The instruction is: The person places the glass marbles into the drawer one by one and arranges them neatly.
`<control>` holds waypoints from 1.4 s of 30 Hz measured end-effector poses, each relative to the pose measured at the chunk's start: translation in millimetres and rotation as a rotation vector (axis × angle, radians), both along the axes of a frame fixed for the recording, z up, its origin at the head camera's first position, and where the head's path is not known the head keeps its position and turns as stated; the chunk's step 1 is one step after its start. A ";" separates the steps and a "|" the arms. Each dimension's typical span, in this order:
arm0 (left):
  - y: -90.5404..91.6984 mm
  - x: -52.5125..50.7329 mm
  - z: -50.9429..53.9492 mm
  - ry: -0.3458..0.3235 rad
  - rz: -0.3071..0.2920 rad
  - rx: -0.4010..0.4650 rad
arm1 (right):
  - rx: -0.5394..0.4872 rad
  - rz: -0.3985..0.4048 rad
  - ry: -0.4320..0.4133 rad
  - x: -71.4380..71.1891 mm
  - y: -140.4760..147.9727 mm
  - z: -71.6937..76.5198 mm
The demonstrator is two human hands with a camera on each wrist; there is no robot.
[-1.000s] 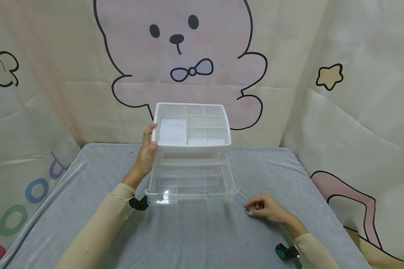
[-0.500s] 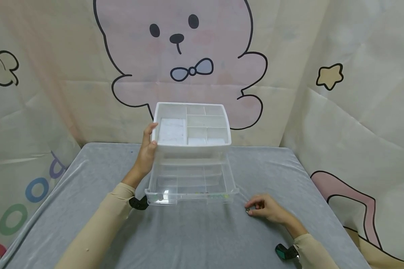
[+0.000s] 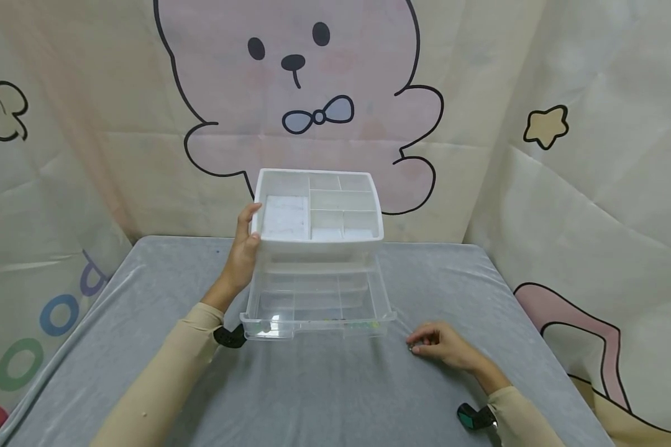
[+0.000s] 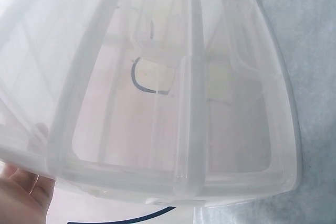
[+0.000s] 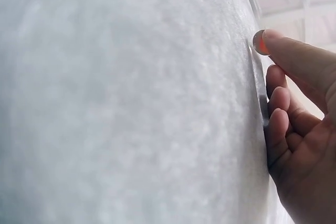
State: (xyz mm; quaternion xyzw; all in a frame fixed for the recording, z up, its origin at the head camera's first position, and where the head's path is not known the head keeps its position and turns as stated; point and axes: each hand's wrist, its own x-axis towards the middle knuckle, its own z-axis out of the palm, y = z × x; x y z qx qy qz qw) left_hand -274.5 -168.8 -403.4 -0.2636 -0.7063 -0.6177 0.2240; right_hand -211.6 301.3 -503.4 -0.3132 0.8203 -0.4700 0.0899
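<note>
A white plastic storage box [image 3: 319, 241] with a divided top tray stands at the middle of the table. Its clear drawer [image 3: 317, 329] is pulled out toward me, and tiny coloured bits show behind its front wall. My left hand [image 3: 243, 254] grips the box's upper left side; in the left wrist view its fingers [image 4: 23, 195] lie at the edge of the clear plastic. To the right of the drawer, low over the cloth, my right hand [image 3: 444, 347] pinches a small glass marble [image 5: 260, 42] with an orange core between thumb and forefinger. Its other fingers are curled.
A grey-blue cloth [image 3: 335, 397] covers the table. Printed curtains [image 3: 470, 62] hang behind and at both sides. Black wrist cameras [image 3: 475, 418] are strapped at both sleeves, the left one close to the drawer's front left corner.
The head view shifts very slightly. Both hands, the box and the drawer keep their places; the marble shows a little less at the right fingertips.
</note>
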 end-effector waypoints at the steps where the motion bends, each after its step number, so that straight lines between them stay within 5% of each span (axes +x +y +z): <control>1: 0.0 -0.2 -0.2 -0.001 0.000 -0.001 | 0.002 0.000 -0.001 -0.1 0.2 0.3; 16: 0.7 1.6 -0.7 -0.018 -0.002 0.007 | -0.023 0.013 -0.014 -2.7 3.6 0.7; 25: 0.6 1.0 -0.7 0.004 0.001 0.000 | -0.021 -0.025 -0.057 -1.7 5.4 10.2; 42: 0.4 0.6 0.8 0.008 0.017 -0.014 | -0.013 -0.109 -0.004 -4.5 -2.2 38.0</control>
